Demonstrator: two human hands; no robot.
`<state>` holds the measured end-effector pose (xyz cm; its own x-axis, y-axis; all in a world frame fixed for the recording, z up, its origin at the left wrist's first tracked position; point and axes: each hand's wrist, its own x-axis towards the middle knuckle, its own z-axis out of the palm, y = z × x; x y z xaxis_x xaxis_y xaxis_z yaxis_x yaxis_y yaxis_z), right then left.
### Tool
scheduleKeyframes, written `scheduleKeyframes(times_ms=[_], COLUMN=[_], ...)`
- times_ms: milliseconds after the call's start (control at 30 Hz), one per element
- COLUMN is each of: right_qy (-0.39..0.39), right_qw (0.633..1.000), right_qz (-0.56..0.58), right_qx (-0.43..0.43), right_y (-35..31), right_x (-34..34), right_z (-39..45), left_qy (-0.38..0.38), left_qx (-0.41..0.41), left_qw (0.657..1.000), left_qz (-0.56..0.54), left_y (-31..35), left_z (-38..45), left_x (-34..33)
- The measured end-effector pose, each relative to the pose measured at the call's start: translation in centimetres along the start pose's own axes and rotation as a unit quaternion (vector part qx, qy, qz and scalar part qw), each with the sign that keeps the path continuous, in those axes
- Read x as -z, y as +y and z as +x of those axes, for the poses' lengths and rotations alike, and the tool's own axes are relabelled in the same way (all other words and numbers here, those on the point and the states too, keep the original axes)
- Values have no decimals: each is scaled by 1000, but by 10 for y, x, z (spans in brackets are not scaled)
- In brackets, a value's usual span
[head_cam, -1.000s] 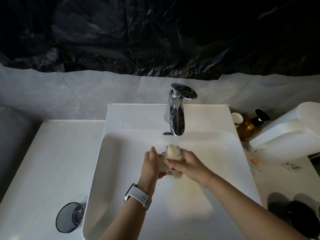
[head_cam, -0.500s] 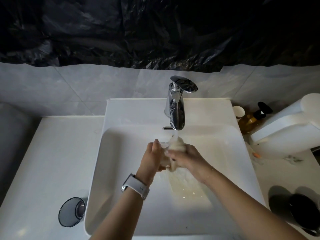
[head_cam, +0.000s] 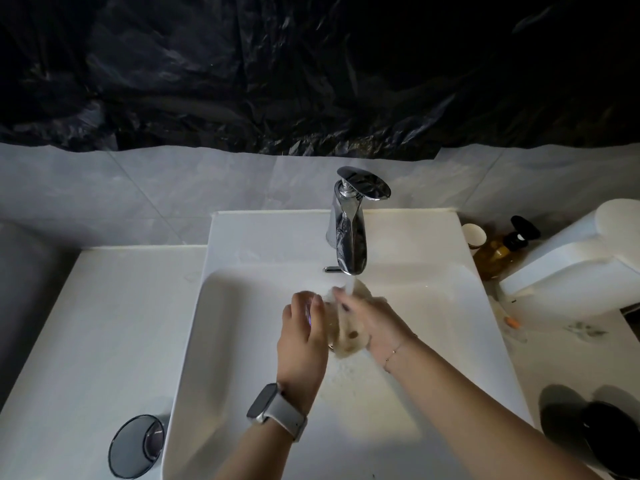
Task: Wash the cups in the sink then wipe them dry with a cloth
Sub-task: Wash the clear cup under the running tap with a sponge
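Your left hand [head_cam: 304, 336] curls around a clear cup [head_cam: 320, 308] over the sink [head_cam: 242, 341] — blurred, so its outline is uncertain. Your right hand [head_cam: 375, 322] grips a beige sponge [head_cam: 349, 332] against it under the faucet [head_cam: 348, 237] stream.

The tap [head_cam: 348, 233] was mirror-polished metal; the sink [head_cam: 242, 341] glossy white; the sponge [head_cam: 349, 332] rough and porous; the cup [head_cam: 133, 446] at its left edge smoky, see-through.
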<state>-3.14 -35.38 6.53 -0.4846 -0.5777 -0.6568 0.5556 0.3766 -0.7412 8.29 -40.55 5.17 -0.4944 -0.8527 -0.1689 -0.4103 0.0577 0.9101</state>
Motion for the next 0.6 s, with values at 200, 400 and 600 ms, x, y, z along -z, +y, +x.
scheduleKeyframes(times_ms=[200, 400, 600], right_qy=[-5, -90, 21], right_qw=[996, 964, 993], right_qz=[-16, -147, -77], right_qx=[90, 205, 89], right_y=[1, 5, 2], right_x=[-5, 13, 9], right_z=[-9, -14, -4], left_qy=[-101, -330, -100], left_qx=[118, 261, 33], left_qw=[982, 868, 989], left_qz=[-105, -263, -102], left_y=[7, 11, -3], left_z=[23, 41, 20], left_x=[5, 22, -3])
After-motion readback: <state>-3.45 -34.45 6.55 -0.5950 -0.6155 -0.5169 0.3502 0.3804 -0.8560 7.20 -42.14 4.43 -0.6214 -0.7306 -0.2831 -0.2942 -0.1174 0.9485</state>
